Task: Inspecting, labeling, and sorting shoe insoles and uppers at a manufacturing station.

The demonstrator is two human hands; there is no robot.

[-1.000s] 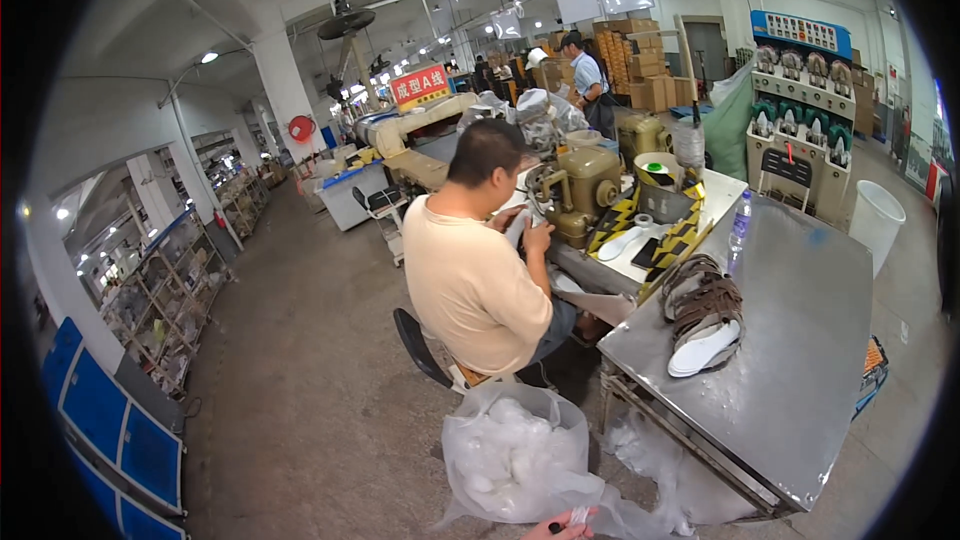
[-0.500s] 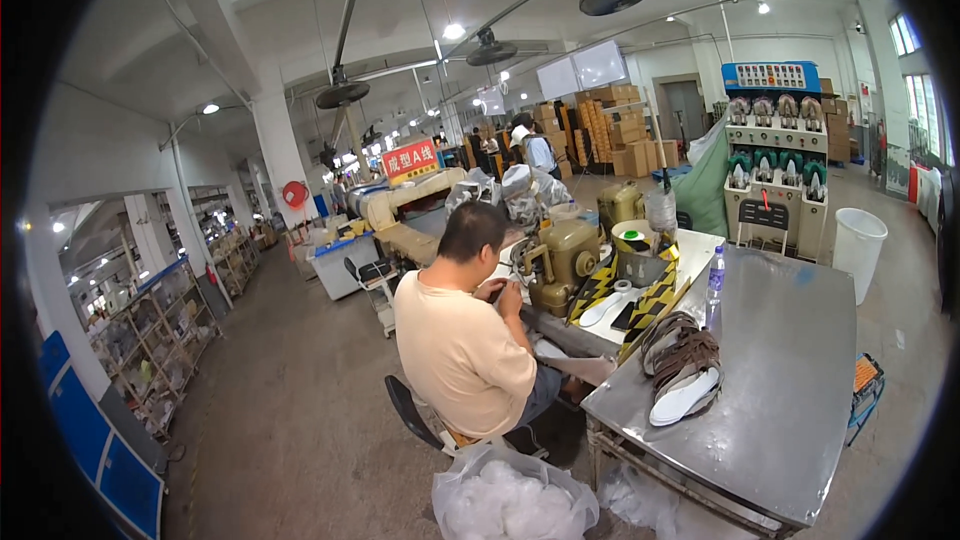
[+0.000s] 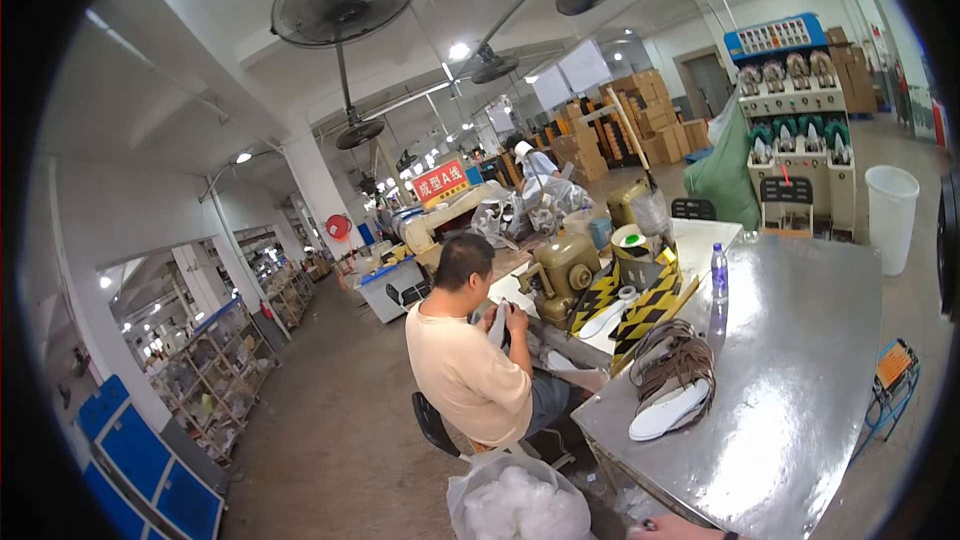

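Observation:
My right hand just enters at the lower edge, beside the near edge of the metal table. A dark band circles its wrist. A small dark spot shows at the fingers, too small to make out, and the frame cuts off most of the hand. On the table above it lie brown laces or straps in a bundle, with a white shoe sole or insole against them. My left hand is out of view.
A seated person holds a whitish piece at an olive machine. A bag of white stuffing stands on the floor by the table. A bottle stands on the table's far part; a white bin is beyond.
My right hand has come into view at the lower edge. The view has tilted and shifted. The seated person now has a whitish piece raised between their hands.

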